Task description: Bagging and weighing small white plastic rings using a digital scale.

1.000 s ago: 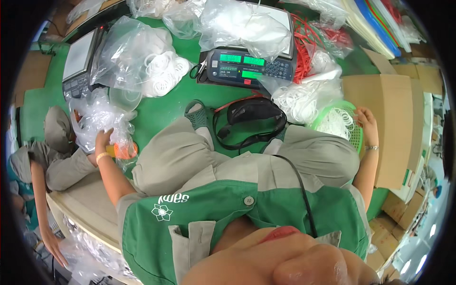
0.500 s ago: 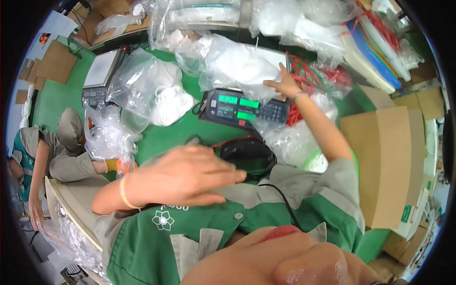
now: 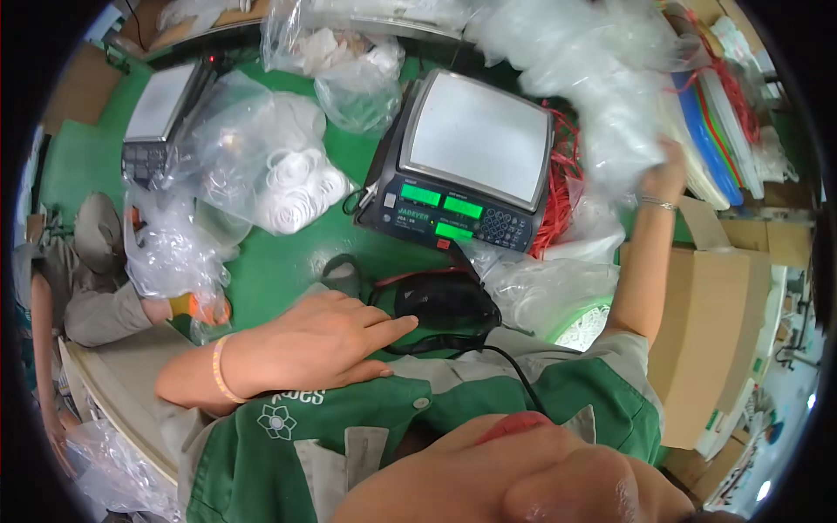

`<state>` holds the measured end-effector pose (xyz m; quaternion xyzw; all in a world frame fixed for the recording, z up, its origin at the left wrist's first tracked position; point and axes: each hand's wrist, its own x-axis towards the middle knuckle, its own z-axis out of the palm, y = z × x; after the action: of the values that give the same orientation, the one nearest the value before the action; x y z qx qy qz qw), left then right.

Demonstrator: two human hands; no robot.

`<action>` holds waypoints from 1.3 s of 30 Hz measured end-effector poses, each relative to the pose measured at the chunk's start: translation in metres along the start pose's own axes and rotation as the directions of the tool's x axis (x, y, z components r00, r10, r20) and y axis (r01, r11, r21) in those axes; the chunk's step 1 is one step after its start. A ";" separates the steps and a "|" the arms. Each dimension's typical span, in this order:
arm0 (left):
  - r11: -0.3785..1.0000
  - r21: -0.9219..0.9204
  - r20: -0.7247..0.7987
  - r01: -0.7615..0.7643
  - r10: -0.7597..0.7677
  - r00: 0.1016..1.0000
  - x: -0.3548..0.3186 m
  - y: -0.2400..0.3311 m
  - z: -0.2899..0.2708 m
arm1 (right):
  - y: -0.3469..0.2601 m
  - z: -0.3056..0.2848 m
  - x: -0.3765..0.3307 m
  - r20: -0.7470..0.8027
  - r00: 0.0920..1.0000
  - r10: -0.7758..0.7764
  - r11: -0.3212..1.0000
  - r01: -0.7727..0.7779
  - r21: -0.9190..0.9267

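My left hand (image 3: pixel 318 344) lies palm down in front of my chest, its fingers loosely stretched and holding nothing. Out to the right, my right hand (image 3: pixel 666 179) grips a clear plastic bag (image 3: pixel 615 113) with pale contents; motion blurs the bag, and the fingertips are partly hidden. Left of that bag sits a black weighing scale (image 3: pixel 479 139) with a bare white pan and lit green displays. Just beyond my left hand is a black pouch-like object (image 3: pixel 445 301) with a strap.
A plastic bag of white rings (image 3: pixel 301 187) lies left of the scale, with a second scale (image 3: pixel 163 100) beyond it. Red strips (image 3: pixel 562 174) edge the main scale. An open cardboard box (image 3: pixel 706 322) stands right. At far left, another person's arm (image 3: pixel 44 349) shows.
The bag has left the scale pan and moved right with my right hand. My left hand has dropped slightly toward my chest. The view has shifted a little.
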<state>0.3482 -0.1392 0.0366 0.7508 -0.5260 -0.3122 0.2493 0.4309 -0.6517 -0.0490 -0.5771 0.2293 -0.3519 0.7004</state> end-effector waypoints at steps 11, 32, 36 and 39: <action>0.993 -0.070 0.150 0.093 -0.081 0.985 0.017 -0.024 -0.010 | -0.042 0.153 0.077 0.401 0.916 -0.011 0.956 0.127 -0.264; 0.980 0.069 0.188 0.189 -0.198 0.962 -0.005 -0.025 0.004 | 0.116 -0.129 -0.238 0.350 0.347 0.870 -0.057 0.777 -0.627; 0.944 0.062 0.115 0.325 -0.330 0.937 -0.024 -0.042 0.017 | 0.078 -0.127 -0.237 0.598 0.400 0.695 0.146 0.736 -0.661; 0.917 0.069 0.154 0.393 -0.399 0.904 -0.024 -0.049 0.018 | 0.030 -0.122 -0.234 0.664 0.576 0.477 0.384 0.543 -0.747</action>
<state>0.3600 -0.1020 -0.0047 0.8180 -0.3869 -0.4076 0.1226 0.1977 -0.5510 -0.1254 -0.9557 0.0183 0.1319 0.2625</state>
